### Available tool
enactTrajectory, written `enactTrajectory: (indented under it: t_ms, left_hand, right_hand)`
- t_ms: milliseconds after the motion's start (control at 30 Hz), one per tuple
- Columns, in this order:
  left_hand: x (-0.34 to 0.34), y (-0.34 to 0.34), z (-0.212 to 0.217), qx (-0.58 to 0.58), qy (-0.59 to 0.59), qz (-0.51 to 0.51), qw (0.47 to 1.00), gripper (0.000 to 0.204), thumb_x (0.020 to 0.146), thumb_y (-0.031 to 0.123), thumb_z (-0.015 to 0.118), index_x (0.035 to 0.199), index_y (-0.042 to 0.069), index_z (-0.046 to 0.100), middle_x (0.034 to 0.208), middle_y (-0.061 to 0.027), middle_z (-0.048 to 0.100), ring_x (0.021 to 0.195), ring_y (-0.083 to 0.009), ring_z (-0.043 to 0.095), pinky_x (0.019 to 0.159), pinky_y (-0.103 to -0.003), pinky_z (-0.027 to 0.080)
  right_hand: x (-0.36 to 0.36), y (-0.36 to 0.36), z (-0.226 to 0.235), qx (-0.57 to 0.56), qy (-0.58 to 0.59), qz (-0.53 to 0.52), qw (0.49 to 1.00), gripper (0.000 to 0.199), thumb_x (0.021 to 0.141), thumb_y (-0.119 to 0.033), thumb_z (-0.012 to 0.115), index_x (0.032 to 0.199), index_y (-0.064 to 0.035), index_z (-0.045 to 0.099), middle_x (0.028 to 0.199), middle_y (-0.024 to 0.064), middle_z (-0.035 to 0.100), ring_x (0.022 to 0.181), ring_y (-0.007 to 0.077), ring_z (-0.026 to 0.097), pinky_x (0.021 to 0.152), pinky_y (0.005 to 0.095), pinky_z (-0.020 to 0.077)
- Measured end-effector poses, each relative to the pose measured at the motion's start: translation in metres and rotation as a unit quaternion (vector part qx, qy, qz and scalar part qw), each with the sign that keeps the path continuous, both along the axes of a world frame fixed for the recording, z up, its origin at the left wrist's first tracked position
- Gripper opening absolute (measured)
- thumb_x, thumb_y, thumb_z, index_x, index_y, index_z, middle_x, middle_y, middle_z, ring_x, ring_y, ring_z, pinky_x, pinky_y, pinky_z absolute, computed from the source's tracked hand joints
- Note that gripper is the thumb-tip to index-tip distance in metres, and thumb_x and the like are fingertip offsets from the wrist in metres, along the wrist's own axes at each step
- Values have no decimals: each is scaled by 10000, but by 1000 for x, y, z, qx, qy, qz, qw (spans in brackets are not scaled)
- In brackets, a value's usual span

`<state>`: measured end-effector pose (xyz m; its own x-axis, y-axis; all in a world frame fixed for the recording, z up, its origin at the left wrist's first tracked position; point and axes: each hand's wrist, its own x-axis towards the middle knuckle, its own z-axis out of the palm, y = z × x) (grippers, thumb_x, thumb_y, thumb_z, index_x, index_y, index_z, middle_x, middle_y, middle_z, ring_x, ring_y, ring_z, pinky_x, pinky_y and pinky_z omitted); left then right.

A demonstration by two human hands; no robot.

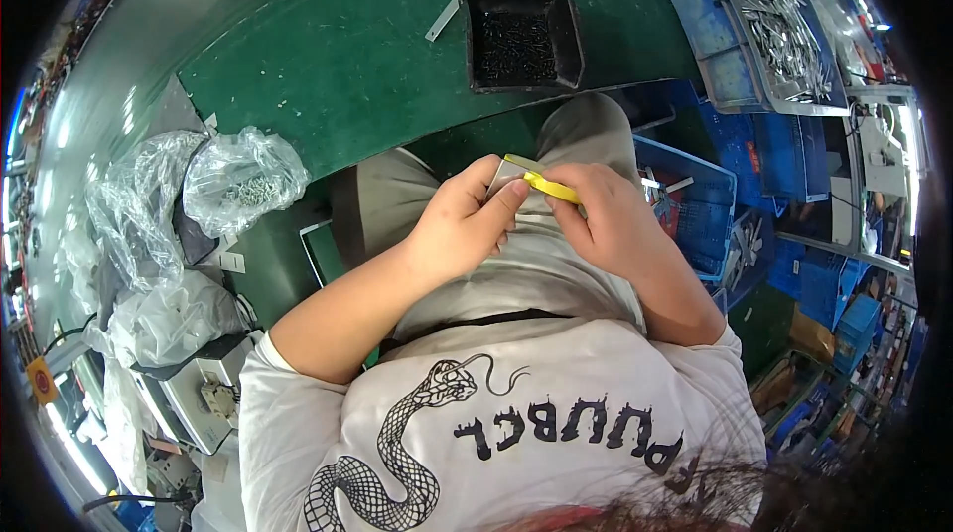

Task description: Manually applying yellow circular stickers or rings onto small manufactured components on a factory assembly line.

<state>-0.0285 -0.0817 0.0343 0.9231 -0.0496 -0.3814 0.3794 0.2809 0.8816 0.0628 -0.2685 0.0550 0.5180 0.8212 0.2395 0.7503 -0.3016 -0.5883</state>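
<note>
Both hands, left hand (pixel 465 224) and right hand (pixel 606 219), pinch a small grey piece (pixel 503 178) with a yellow strip (pixel 549 187), apparently mid-assembly; black tray of parts (pixel 521 34) sits beyond them on the counter (pixel 347 66).

A small grey metal piece (pixel 504 178) with a yellow strip (pixel 549 187) lies pinched between both hands above the lap.

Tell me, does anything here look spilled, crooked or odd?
Small pale bits lie scattered loose over the green table, outside the black bin. Otherwise nothing stands out: the left hand and right hand hold a yellow-edged piece over the lap.
</note>
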Motion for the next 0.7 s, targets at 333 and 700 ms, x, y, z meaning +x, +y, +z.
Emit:
enactTrajectory:
  t_ms: [333,700]
  left_hand:
    - [0,-2,-7,55,-22,38,997,199,1026,241,514,925,72,484,689,18,509,561,-43,450,473,-220,392]
    - [0,-2,1,24,12,4,1000,194,1033,264,492,950,88,494,701,26,501,565,-40,464,476,-215,403]
  right_hand:
    - [0,1,-2,4,-32,4,999,326,831,-12,671,1128,-35,538,912,143,656,761,331,619,645,401,484]
    - [0,-2,-2,8,-36,-10,999,318,839,-25,654,1138,-29,547,941,153,655,790,347,626,666,408,491]
